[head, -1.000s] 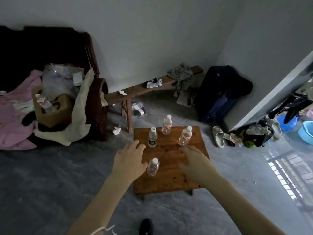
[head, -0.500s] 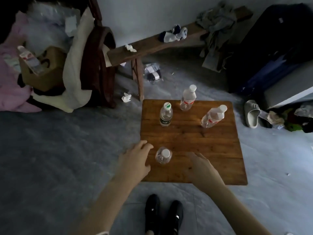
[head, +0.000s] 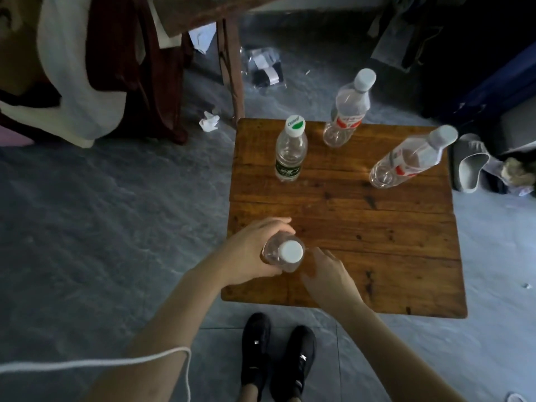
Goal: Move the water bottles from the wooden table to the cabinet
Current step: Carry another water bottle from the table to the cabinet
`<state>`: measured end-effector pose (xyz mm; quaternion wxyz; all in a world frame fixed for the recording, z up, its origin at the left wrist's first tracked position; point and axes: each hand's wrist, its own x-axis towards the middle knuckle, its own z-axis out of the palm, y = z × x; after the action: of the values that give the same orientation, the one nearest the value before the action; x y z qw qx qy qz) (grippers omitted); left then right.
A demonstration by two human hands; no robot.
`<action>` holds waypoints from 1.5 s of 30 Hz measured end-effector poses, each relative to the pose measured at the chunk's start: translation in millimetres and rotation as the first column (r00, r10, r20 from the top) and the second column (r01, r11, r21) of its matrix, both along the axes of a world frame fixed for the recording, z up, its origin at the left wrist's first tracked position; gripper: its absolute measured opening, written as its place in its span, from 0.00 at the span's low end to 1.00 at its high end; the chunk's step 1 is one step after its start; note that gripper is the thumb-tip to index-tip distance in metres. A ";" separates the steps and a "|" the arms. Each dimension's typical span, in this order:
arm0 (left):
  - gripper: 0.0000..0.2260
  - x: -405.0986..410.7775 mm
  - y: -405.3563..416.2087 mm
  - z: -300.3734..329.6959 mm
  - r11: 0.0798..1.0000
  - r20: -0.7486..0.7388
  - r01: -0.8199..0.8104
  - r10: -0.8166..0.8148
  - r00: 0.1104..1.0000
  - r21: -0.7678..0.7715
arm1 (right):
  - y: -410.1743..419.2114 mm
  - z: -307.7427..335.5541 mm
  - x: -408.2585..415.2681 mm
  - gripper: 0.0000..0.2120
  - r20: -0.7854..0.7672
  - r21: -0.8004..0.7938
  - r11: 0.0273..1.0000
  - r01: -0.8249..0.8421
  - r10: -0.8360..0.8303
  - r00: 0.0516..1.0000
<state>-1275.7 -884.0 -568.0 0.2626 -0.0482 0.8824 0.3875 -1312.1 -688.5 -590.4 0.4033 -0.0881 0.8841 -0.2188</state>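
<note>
Wooden low square bench (head: pixel 377 256) carried four clear plastic bottles. Left hand (head: pixel 249 250) fingers curled round nearest white-capped bottle (head: pixel 285 253) at near-left edge; right hand (head: pixel 327 274) relaxed, fingertips touching it. Advised: grip mid-body, lift straight, avoid green-capped bottle (head: pixel 291 152).

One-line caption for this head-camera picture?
Left hand grips a white-capped clear plastic bottle on the wooden table; right hand reaches in.

Black shoes (head: pixel 277 355) side by side on the grey floor (head: pixel 101 227). Crumpled white tissue (head: pixel 209 121) near a wooden bench leg (head: pixel 232 62). Grey slipper (head: pixel 469 165) at the right. White cloth (head: pixel 78 82) draped at upper left.
</note>
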 end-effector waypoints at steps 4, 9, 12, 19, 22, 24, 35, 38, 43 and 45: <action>0.29 -3.4 2.6 -4.3 0.998 -0.007 -0.018 0.018 1.000 0.055 | -8.7 -11.5 -0.5 0.15 -0.010 -0.069 0.996 0.060 -0.061 0.998; 0.30 -4.4 -1.4 25.8 0.999 -0.085 -0.015 0.018 0.996 0.036 | -10.1 -1.5 -3.4 0.14 0.055 -0.161 0.965 0.209 -0.202 0.978; 0.31 -5.1 -2.1 68.0 1.000 -0.151 -0.012 0.015 0.988 0.022 | -7.4 25.8 -7.0 0.13 0.212 -0.215 0.884 0.416 -0.374 0.903; 0.31 -17.8 14.3 205.4 0.996 -0.361 0.010 0.023 0.932 0.088 | 9.7 137.7 -2.8 0.09 0.693 -0.231 0.607 0.761 -0.446 0.566; 0.31 -21.4 27.7 267.2 0.995 -0.412 0.012 0.028 0.911 0.095 | 23.7 206.2 -6.4 0.13 0.798 -0.240 0.410 0.880 -0.433 0.420; 0.31 -22.9 35.5 305.9 0.995 -0.445 0.020 0.025 0.895 0.096 | 33.4 246.2 -9.2 0.13 0.846 -0.221 0.342 0.914 -0.400 0.354; 0.26 -24.8 98.1 483.9 0.991 -0.553 0.101 -0.036 0.832 0.088 | 94.3 405.6 18.8 0.16 0.872 -0.288 0.121 0.950 -0.378 0.313; 0.25 -18.1 121.7 504.9 0.991 -0.575 0.119 -0.061 0.816 0.063 | 111.0 416.2 26.0 0.19 0.882 -0.297 0.022 0.955 -0.378 0.283; 0.25 -17.4 157.7 525.3 0.979 -0.599 0.193 -0.113 0.792 0.071 | 148.0 433.0 31.5 0.19 0.870 -0.361 -0.058 0.931 -0.381 0.313; 0.24 -16.9 169.2 532.2 0.973 -0.620 0.224 -0.140 0.772 0.058 | 162.8 435.6 34.6 0.21 0.865 -0.368 -0.081 0.926 -0.396 0.309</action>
<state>-1292.6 -714.8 -35.8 0.0019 0.1826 0.8933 0.4108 -1277.5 -525.6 -154.8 0.3212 0.2617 0.3841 -0.8251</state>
